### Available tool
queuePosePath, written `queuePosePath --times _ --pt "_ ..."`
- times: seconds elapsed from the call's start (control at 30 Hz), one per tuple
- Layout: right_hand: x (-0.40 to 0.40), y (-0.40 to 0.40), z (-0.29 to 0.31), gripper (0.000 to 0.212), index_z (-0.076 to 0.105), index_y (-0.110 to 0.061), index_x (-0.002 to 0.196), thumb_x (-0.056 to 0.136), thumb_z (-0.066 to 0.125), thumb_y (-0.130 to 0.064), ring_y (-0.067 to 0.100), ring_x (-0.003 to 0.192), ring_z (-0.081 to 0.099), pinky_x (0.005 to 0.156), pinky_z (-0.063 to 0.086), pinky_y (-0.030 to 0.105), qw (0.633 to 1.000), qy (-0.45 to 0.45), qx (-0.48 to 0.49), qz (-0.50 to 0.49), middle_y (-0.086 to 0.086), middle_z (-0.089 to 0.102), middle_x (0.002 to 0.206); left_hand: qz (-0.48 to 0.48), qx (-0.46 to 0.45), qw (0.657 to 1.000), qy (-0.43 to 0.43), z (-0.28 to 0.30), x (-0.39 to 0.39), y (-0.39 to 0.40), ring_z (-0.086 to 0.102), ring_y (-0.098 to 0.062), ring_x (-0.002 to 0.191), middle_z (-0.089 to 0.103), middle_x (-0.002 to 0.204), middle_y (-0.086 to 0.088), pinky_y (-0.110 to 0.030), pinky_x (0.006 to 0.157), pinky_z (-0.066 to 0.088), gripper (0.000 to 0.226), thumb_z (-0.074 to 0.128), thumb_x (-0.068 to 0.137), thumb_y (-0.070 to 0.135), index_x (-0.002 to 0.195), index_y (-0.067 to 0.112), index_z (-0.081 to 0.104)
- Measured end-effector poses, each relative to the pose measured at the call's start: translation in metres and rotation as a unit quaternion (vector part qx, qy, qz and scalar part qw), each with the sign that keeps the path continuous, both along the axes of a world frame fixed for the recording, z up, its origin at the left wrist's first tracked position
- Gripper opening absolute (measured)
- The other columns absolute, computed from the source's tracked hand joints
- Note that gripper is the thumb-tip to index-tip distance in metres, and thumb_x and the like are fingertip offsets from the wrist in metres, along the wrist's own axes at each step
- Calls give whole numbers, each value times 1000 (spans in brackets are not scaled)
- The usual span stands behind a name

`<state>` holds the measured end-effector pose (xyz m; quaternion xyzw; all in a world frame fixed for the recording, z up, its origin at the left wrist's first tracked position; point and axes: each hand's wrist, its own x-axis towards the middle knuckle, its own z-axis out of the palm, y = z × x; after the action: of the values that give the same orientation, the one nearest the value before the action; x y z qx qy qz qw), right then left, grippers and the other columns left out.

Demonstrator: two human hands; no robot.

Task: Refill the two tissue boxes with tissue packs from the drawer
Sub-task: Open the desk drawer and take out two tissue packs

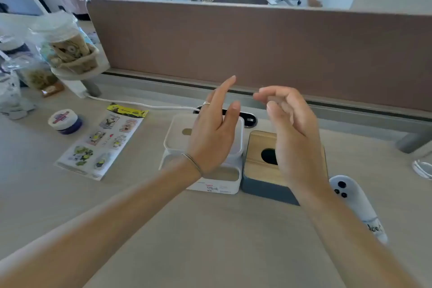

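Note:
Two tissue boxes stand side by side on the desk. The white box (224, 183) is on the left, with its white lid (178, 134) lying askew across its far end. The dark blue box (264, 188) on the right carries a wooden lid (257, 147) with a dark oval slot. My left hand (214, 134) hovers over the white lid, fingers spread, holding nothing. My right hand (292, 133) hovers over the wooden lid, fingers loosely curled and apart, empty. No tissue pack or drawer is in view.
A brown partition (257, 42) closes the desk's far side. A sticker sheet (102, 142), a small round tub (64, 121) and clear jars (67, 47) sit at left. A white cable (140, 105) runs to a black outlet. A white controller (357, 206) lies at right.

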<state>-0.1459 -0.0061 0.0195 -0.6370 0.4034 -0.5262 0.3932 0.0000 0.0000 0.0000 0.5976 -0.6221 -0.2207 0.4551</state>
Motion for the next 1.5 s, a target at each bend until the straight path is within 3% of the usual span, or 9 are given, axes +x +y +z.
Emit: queuePosePath --times 0.13,0.2,0.37,0.57,0.73,0.83,1.17,1.33,1.5 --pt "9 -10 -32 23 64 -19 114 101 46 -13 7 116 60 98 46 20 999 19 -15 -22 -8 69 115 2 13 998 -58 -22 9 -6 45 19 108 35 158 12 -24 106 33 48 32 107 38 155 35 29" --pt "13 -13 -44 24 64 -21 114 101 45 -14 5 114 60 97 47 20 999 24 -29 -33 -10 68 114 4 0 997 -81 -29 10 -6 41 7 125 35 158 12 -21 105 28 48 32 107 40 154 36 29" --pt "30 6 -61 22 64 -21 114 102 47 -15 0 109 60 91 47 15 996 38 -66 -40 -11 68 112 18 -50 991 -125 -43 22 10 39 -8 138 39 157 9 -18 100 25 47 33 106 42 153 36 31" --pt "64 77 -70 21 64 -23 114 102 47 -19 3 109 60 91 49 20 995 42 -91 -28 -13 67 113 15 -94 991 -96 -48 48 81 42 7 115 43 153 7 -27 103 35 46 35 106 41 151 33 34" --pt "101 141 -63 21 63 -28 113 102 47 -20 5 110 61 94 52 33 994 40 -105 -1 -15 68 112 62 -111 990 -59 -37 85 158 43 -12 134 45 151 3 -31 107 35 48 37 105 38 152 31 36" --pt "128 181 -58 21 62 -27 114 103 47 -18 4 111 60 96 48 24 991 41 -125 26 -12 67 114 101 -125 985 -57 -35 109 204 45 -16 134 48 148 0 -32 104 37 48 38 104 39 152 30 37" --pt "232 304 -56 23 65 -24 107 97 49 -11 1 99 63 82 46 12 968 40 -180 172 -17 68 102 201 -161 966 -28 -43 203 349 50 -18 132 54 145 -2 -40 106 44 46 41 104 34 149 27 42" --pt "291 357 -68 23 66 -23 108 95 52 -10 1 100 64 86 50 21 949 56 -196 242 -14 70 103 276 -167 946 -22 -59 258 420 49 -16 131 56 142 -2 -35 107 40 45 44 103 33 146 22 46" --pt "341 404 -94 22 66 -23 109 95 54 -12 1 102 63 88 49 23 934 62 -175 306 -12 71 105 366 -157 917 23 -90 307 481 60 -8 101 65 108 7 -33 91 47 25 48 99 27 122 23 58"
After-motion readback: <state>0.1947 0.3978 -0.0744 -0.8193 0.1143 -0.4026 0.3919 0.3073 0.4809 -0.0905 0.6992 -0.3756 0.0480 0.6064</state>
